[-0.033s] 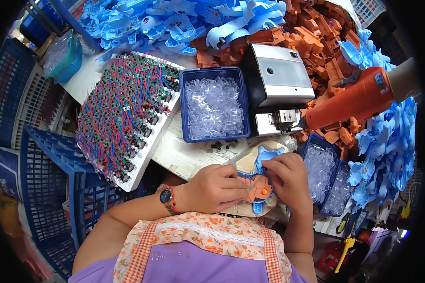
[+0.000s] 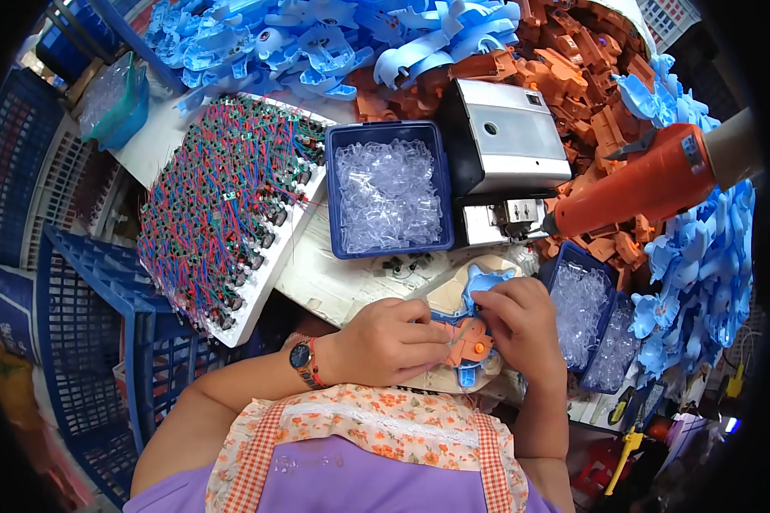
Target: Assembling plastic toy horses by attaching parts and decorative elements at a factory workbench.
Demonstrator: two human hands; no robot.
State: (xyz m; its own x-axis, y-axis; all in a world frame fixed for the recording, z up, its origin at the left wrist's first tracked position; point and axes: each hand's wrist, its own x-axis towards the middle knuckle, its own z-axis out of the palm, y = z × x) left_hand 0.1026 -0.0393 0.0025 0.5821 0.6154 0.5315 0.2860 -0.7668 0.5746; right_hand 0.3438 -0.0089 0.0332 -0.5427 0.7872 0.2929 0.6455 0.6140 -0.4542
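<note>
A blue plastic shell (image 2: 490,279) lies in a pale, shaped holder (image 2: 450,295) at the near edge of the bench. An orange plastic part (image 2: 469,342) with a small orange knob sits in the shell. My left hand (image 2: 391,342) is closed at the left edge of the orange part, its fingertips pinching there, with thin wires beside them. My right hand (image 2: 524,329) is bent over the right side of the shell, its fingers closed together. Whatever its fingertips hold is hidden.
Beyond my hands stand a blue bin (image 2: 332,197) of clear plastic pieces and a metal-fronted machine (image 2: 522,128). An orange power driver (image 2: 633,184) points in from the right. Wired circuit boards (image 2: 231,197) cover a white foam tray. Blue shells (image 2: 308,51) and orange parts (image 2: 565,77) are heaped behind.
</note>
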